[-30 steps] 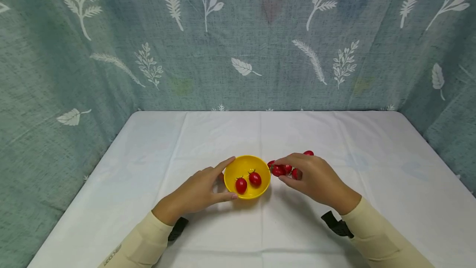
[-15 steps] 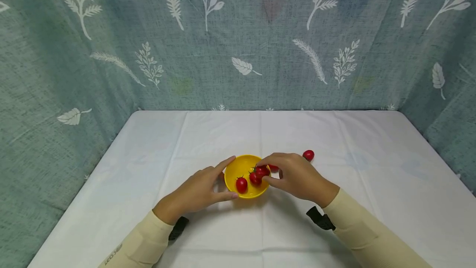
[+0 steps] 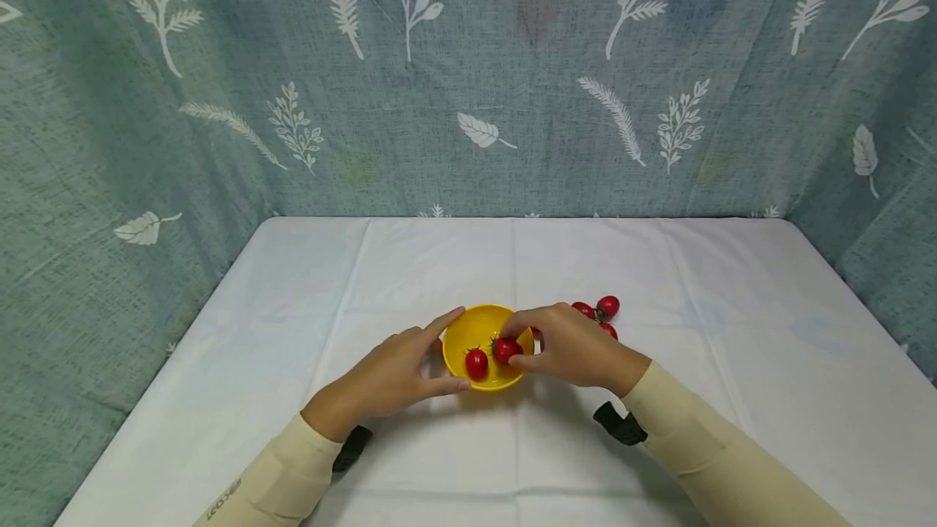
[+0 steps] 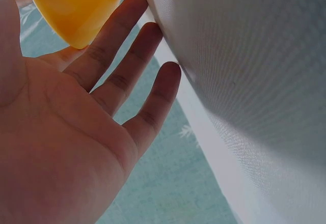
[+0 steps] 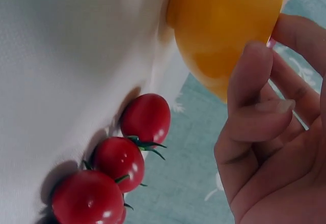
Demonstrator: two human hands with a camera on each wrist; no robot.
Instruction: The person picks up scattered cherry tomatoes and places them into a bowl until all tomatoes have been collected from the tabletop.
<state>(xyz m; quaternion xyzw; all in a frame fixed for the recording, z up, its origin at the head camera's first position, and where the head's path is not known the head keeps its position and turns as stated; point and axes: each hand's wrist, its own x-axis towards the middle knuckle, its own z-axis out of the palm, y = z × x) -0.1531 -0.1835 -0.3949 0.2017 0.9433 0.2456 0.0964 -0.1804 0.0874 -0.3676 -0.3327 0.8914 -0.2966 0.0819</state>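
Red tomato [image 3: 505, 351] in pinched right hand [image 3: 571, 348], left hand [image 3: 388, 371] wide against bowl [image 3: 473, 327].

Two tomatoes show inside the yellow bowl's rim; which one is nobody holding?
The left tomato, resting in the bowl untouched. The right tomato is between the fingers of the right hand.

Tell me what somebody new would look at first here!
Probably the bright yellow bowl on the white table, with the left hand holding its side. Next, the red tomatoes: one tomato lies in the bowl, the right hand pinches another tomato in or just over it, and more tomatoes lie beyond that hand. Behind everything hangs blue-green cloth with white leaves.
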